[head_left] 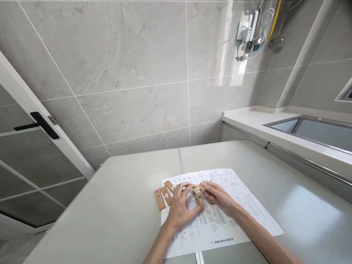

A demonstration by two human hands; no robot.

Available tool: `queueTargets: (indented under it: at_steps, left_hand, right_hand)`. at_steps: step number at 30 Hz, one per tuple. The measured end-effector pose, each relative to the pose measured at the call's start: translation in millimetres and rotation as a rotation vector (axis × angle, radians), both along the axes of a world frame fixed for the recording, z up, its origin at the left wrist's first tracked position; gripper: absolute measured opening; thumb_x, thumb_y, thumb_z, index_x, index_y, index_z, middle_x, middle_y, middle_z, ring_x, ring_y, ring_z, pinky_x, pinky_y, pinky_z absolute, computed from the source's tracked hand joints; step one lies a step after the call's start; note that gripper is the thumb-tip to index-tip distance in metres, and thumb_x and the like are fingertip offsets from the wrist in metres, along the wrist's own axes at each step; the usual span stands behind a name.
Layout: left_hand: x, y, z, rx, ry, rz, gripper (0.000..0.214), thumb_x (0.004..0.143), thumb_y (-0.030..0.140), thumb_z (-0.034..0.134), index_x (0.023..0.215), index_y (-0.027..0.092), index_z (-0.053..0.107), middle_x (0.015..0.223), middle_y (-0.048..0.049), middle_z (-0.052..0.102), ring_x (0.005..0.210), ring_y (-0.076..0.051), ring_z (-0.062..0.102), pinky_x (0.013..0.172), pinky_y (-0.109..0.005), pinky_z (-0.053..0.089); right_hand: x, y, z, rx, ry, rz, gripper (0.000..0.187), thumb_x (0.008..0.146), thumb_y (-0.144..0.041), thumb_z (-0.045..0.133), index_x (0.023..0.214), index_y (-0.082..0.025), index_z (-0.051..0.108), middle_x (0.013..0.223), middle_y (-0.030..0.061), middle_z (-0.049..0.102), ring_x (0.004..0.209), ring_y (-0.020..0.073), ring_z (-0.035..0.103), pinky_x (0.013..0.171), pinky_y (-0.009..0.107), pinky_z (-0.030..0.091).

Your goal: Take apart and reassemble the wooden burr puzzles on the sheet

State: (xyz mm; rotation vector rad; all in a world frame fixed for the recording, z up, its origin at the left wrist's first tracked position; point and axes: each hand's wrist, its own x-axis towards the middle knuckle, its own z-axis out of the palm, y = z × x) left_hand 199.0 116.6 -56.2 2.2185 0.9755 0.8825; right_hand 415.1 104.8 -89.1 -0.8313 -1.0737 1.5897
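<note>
Head — puzzle (pixel 198 193) between left grip (pixel 180 205), right grip (pixel 220 197)

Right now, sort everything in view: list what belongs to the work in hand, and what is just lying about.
In hand: wooden assembly, held by left hand and right hand; loose wooden pieces beside it; printed sheet underneath; table.
Lying about: sink, door handle, wall socket with cables.

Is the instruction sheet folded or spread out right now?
Spread out. The instruction sheet lies flat on the table, printed face up, under the left hand and right hand, which hold the wooden assembly.
</note>
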Motion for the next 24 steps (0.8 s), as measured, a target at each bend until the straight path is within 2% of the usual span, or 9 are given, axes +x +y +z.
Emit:
queueTargets:
  at_steps: [7,10,14,16,18,20,24]
  left_hand:
    - [-6,6,-2.5,0.092,0.047,0.000,0.059,0.078,0.024,0.081,0.132,0.031,0.058,0.135,-0.0074,0.058,0.130,-0.030,0.055,0.110,-0.048,0.049]
    - [-13,10,-2.8,0.085,0.065,0.039,0.058,0.079,0.029,0.080,0.132,0.029,0.058,0.139,-0.0093,0.057,0.131,-0.033,0.055,0.110,-0.050,0.049]
    - [-19,12,-3.0,0.055,0.105,0.076,0.052,0.078,0.035,0.081,0.127,0.029,0.062,0.144,-0.0097,0.052,0.137,-0.036,0.049,0.111,-0.054,0.047]
    - [-19,12,-4.2,0.056,0.126,0.067,0.050,0.077,0.034,0.081,0.124,0.029,0.064,0.144,-0.0098,0.052,0.138,-0.037,0.048,0.111,-0.055,0.046]
    - [-18,11,-6.5,0.069,0.145,0.055,0.048,0.076,0.033,0.082,0.120,0.028,0.065,0.143,-0.0097,0.053,0.138,-0.037,0.046,0.111,-0.055,0.046]
    - [-16,10,-9.1,0.085,0.158,0.048,0.045,0.076,0.034,0.082,0.117,0.028,0.065,0.142,-0.0095,0.054,0.139,-0.038,0.045,0.111,-0.056,0.046]
    - [-14,10,-11.9,0.107,0.181,0.032,0.041,0.079,0.037,0.081,0.116,0.028,0.064,0.142,-0.0093,0.054,0.141,-0.037,0.043,0.112,-0.057,0.045]
  right_hand:
    - [1,1,5.6,-0.017,-0.007,-0.066,0.048,0.095,-0.068,0.061,0.089,-0.020,0.062,0.068,-0.0062,0.030,0.058,0.0120,0.019,0.055,0.029,0.017]
    - [5,2,9.1,0.037,-0.095,-0.125,0.053,0.096,-0.072,0.053,0.079,-0.022,0.054,0.068,-0.0051,0.032,0.058,0.0132,0.023,0.057,0.030,0.022]
    - [6,4,4.2,0.094,-0.451,-0.268,0.058,0.099,-0.074,0.041,0.069,-0.025,0.040,0.064,-0.0034,0.037,0.057,0.0157,0.031,0.057,0.032,0.027]
    - [5,4,-1.4,0.154,-0.709,-0.362,0.056,0.099,-0.072,0.043,0.067,-0.025,0.039,0.063,-0.0018,0.044,0.058,0.0176,0.037,0.058,0.032,0.029]
    - [3,4,-6.4,0.214,-0.908,-0.387,0.054,0.100,-0.068,0.045,0.067,-0.025,0.042,0.063,0.0002,0.052,0.059,0.0194,0.044,0.059,0.033,0.030]
    - [2,3,-9.1,0.246,-1.008,-0.370,0.051,0.102,-0.063,0.042,0.068,-0.026,0.044,0.063,0.0014,0.057,0.059,0.0206,0.049,0.059,0.034,0.032]
    - [1,4,-9.6,0.244,-1.069,-0.352,0.045,0.104,-0.058,0.039,0.076,-0.026,0.053,0.072,0.0034,0.067,0.066,0.0232,0.059,0.062,0.035,0.037]
